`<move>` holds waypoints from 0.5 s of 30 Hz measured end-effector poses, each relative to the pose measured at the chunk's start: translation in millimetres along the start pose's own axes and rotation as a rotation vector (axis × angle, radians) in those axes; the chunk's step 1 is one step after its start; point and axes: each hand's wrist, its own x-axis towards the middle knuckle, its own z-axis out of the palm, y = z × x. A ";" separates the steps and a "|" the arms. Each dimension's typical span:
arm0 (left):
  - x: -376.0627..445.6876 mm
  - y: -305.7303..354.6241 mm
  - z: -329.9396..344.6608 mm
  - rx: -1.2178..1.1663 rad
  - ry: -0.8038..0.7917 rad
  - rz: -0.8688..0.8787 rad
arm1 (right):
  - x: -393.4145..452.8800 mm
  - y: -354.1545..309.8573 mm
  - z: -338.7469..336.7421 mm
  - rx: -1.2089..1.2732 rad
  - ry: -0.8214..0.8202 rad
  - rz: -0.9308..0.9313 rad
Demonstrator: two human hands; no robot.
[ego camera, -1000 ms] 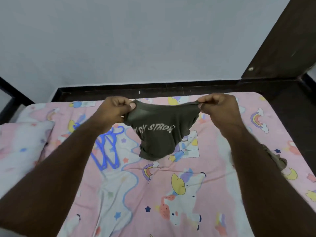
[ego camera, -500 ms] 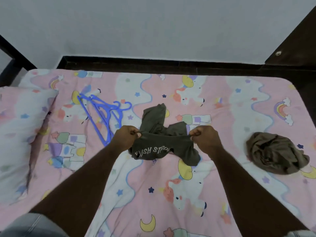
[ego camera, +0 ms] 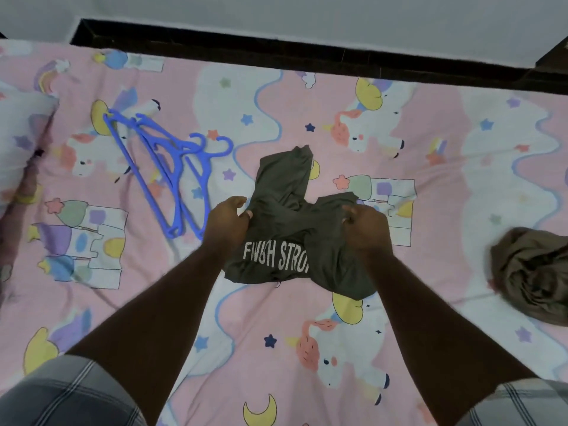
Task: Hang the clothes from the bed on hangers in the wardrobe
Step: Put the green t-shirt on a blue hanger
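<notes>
A dark olive T-shirt [ego camera: 282,235] with white lettering lies crumpled on the pink unicorn bedsheet [ego camera: 276,348] in the middle of the view. My left hand [ego camera: 226,221] pinches its left edge with curled fingers. My right hand [ego camera: 367,227] grips the cloth on the right side. Two or three blue plastic hangers [ego camera: 172,176] lie on the sheet just left of my left hand. A second brownish garment [ego camera: 531,272] sits bunched near the right edge of the bed.
A pillow [ego camera: 21,142] in matching print lies at the far left. The dark bed frame [ego camera: 307,56] runs along the far side against a pale wall. Checked fabric shows at both lower corners.
The shirt was held up in the air a second ago and has come down onto the sheet. Both hands came down with it and the view tilted downward.
</notes>
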 end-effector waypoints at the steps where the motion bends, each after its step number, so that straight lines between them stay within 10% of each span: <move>1: -0.7 -6.4 1.4 -0.002 -0.006 -0.014 | -2.0 -3.1 6.3 0.001 0.022 -0.020; 15: 18.9 -87.3 -27.9 -0.064 0.170 -0.349 | -11.0 -117.8 100.7 0.220 -0.229 -0.037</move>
